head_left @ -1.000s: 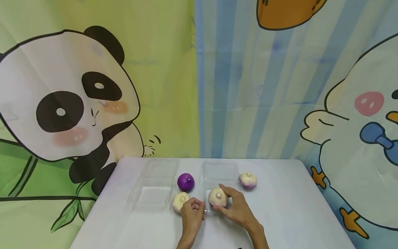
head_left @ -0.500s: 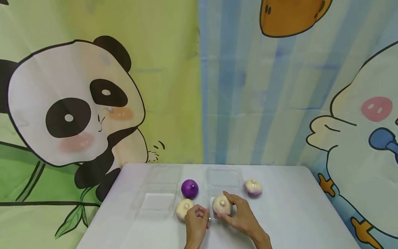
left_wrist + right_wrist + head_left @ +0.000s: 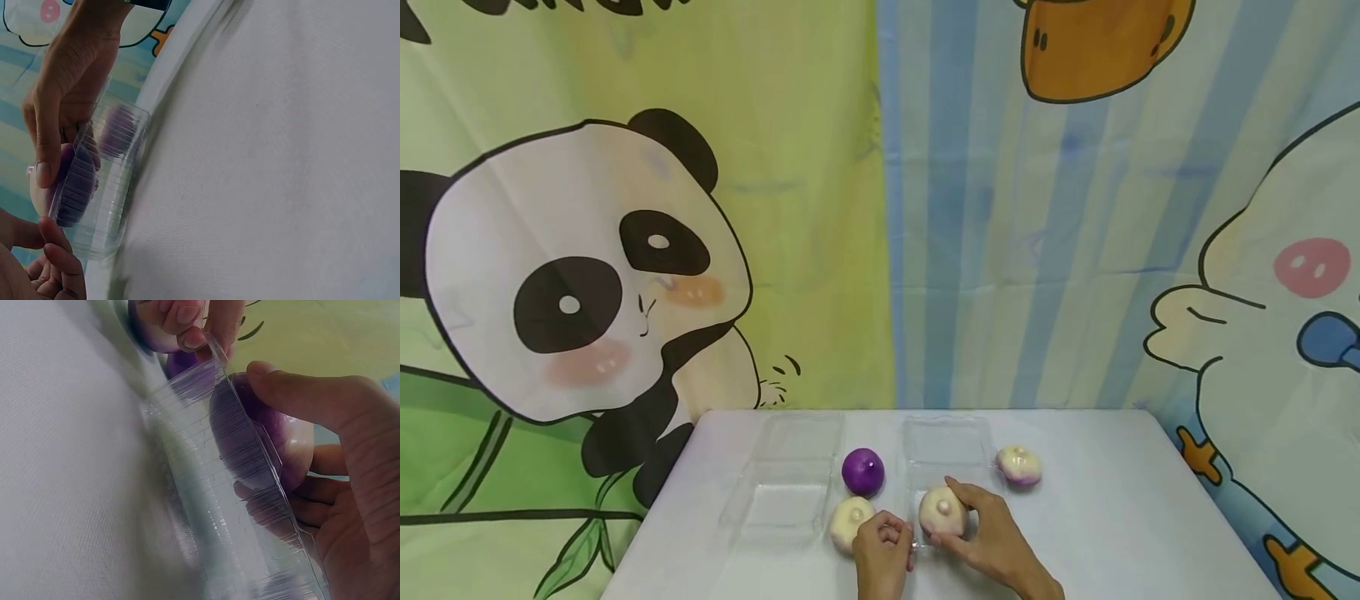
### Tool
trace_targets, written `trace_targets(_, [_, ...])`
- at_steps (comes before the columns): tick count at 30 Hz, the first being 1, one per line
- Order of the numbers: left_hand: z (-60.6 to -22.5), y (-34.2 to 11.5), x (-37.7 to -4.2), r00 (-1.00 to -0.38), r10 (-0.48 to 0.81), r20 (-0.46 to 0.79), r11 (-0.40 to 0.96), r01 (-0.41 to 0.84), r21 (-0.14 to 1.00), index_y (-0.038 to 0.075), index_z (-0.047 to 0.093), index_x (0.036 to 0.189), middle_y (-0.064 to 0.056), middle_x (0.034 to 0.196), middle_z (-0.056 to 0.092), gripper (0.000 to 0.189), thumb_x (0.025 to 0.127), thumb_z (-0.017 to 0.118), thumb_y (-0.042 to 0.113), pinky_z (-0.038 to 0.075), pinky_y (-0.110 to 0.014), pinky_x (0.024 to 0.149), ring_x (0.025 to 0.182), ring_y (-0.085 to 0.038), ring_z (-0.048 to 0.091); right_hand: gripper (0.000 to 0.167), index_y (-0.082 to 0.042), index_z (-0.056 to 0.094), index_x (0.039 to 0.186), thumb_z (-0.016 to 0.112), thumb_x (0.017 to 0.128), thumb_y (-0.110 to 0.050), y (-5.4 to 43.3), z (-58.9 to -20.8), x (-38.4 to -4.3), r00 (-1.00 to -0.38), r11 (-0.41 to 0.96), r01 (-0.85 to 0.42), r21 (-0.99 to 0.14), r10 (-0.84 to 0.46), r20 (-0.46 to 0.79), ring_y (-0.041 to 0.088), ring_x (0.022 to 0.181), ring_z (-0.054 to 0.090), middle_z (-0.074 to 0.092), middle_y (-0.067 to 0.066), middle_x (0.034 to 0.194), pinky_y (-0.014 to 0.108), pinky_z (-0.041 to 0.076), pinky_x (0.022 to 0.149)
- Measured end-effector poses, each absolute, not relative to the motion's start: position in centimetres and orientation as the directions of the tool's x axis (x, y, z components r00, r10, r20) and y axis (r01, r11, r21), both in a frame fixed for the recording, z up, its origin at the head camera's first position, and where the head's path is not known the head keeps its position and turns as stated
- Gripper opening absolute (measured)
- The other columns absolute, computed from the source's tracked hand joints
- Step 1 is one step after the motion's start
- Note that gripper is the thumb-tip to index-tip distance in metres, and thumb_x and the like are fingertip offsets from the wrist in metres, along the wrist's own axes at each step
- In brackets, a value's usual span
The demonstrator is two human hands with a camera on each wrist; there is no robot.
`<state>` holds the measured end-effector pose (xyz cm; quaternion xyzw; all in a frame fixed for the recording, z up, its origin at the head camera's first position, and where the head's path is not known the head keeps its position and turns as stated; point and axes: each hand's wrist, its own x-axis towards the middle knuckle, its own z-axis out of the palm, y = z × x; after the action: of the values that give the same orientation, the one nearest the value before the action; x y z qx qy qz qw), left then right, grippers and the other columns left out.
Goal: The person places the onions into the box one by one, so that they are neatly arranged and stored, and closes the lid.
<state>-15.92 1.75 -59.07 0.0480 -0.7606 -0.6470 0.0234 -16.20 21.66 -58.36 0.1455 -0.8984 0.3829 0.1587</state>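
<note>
My right hand (image 3: 996, 540) grips a cream-topped, purple-bottomed onion (image 3: 942, 511) between thumb and fingers, at the near half of a clear plastic clamshell box (image 3: 950, 442). The box lies with its lid spread toward the back. In the right wrist view the purple side of this onion (image 3: 294, 447) shows partly through the box's ribbed wall (image 3: 194, 456). My left hand (image 3: 882, 554) pinches the box's near left corner, as the left wrist view also shows with its curled fingers (image 3: 65, 265). Another pale onion (image 3: 848, 523) lies just beyond the left hand, partly hidden by it.
A deep purple onion (image 3: 862, 472) sits between the two boxes. To the left, a second clear clamshell box (image 3: 778, 504) lies spread on the white table (image 3: 1112, 517). One more cream and purple onion (image 3: 1019, 465) stands right of the near box. A cartoon-printed curtain (image 3: 805, 208) hangs behind.
The whole head view has shifted, with the table now lower in it. Both hands keep their grips, and the onion in the right hand stays at the box's near half.
</note>
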Motion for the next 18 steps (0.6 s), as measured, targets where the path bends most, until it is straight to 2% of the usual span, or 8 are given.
trace_targets(6, [-59.15, 1.93, -15.97, -0.992, -0.117, -0.040, 0.157, -0.059, 0.986, 0.006, 0.066, 0.077, -0.006, 0.055, 0.067, 0.019, 0.091, 0.078, 0.000, 0.041, -0.018, 0.042, 0.038, -0.006, 0.053, 0.084, 0.006, 0.068, 0.140, 0.099, 0.077, -0.041, 21.85, -58.54, -16.59, -0.884, 0.661, -0.431, -0.614, -0.172, 0.435, 0.002, 0.100, 0.069, 0.080, 0.011, 0.127, 0.031, 0.063, 0.088])
trace_targets(11, [-59.35, 2.06, -16.08, -0.994, -0.104, -0.042, 0.168, -0.059, 0.984, 0.007, 0.066, 0.077, -0.004, 0.055, 0.067, 0.019, 0.091, 0.078, 0.002, 0.040, -0.019, 0.043, 0.039, -0.007, 0.055, 0.084, 0.007, 0.069, 0.138, 0.100, 0.075, -0.040, 21.97, -58.67, -16.68, -0.876, 0.666, -0.438, -0.604, -0.165, 0.452, 0.003, 0.100, 0.070, 0.081, 0.010, 0.125, 0.031, 0.063, 0.087])
trace_targets(18, [-59.38, 1.89, -16.04, -0.993, -0.114, -0.022, 0.218, -0.046, 0.975, 0.009, 0.066, 0.077, -0.001, 0.053, 0.066, 0.019, 0.089, 0.080, 0.004, 0.040, -0.021, 0.044, 0.038, -0.004, 0.054, 0.085, 0.006, 0.067, 0.141, 0.099, 0.077, -0.041, 22.02, -58.86, -16.63, -0.891, 0.665, -0.421, -0.617, -0.174, 0.420, 0.003, 0.102, 0.071, 0.081, 0.009, 0.127, 0.031, 0.063, 0.091])
